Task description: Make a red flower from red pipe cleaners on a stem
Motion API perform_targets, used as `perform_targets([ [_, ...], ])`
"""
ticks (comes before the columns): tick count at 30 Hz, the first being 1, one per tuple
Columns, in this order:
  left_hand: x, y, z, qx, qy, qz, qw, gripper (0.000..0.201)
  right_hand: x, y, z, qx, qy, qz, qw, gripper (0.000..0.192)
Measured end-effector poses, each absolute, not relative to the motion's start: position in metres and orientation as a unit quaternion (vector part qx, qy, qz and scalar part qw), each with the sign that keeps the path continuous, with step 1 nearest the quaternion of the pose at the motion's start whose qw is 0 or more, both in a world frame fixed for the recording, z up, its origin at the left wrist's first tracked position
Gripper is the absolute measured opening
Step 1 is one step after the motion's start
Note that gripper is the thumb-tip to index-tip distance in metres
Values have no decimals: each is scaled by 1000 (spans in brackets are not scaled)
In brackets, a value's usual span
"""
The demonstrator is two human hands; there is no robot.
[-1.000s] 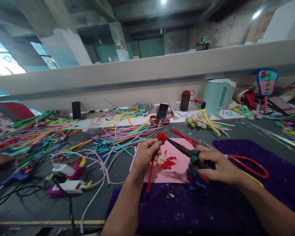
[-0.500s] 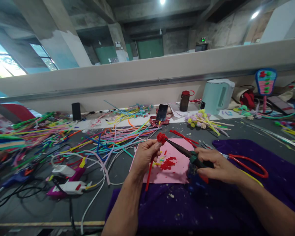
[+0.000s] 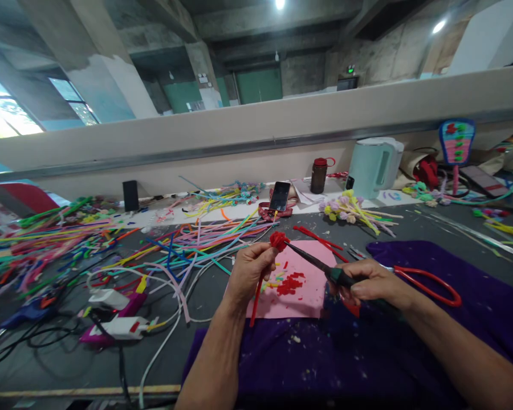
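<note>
My left hand pinches a red pipe-cleaner flower just below its head. A red stem hangs beneath those fingers. My right hand is wrapped round the dark-green handles of long-nose pliers. The tips of the pliers meet the right side of the flower; whether they grip it I cannot tell. Below both hands lies a pink sheet with small red clippings and a few yellow bits. Red-handled scissors rest just beyond my right hand, their blades partly hidden.
Purple cloth covers the near table. Pipe cleaners are strewn left, beside plugs, cables and a blue glue gun. Behind are a phone, a bottle, a kettle and a flower bunch.
The plier handles have turned slightly in my right hand, with the tips still at the flower. A blurred striped bundle and hand at the left edge are gone. The view has shifted slightly.
</note>
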State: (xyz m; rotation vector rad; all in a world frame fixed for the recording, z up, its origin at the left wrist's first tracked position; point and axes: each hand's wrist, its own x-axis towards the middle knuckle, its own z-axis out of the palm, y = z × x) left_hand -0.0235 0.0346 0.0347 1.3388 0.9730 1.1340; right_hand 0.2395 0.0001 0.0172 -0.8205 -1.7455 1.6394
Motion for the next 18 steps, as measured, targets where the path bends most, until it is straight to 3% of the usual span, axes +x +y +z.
perform_targets([
  [18,-21,36,32,578,417,468,522,21,242,7,15,-280,-626,664,298,33],
])
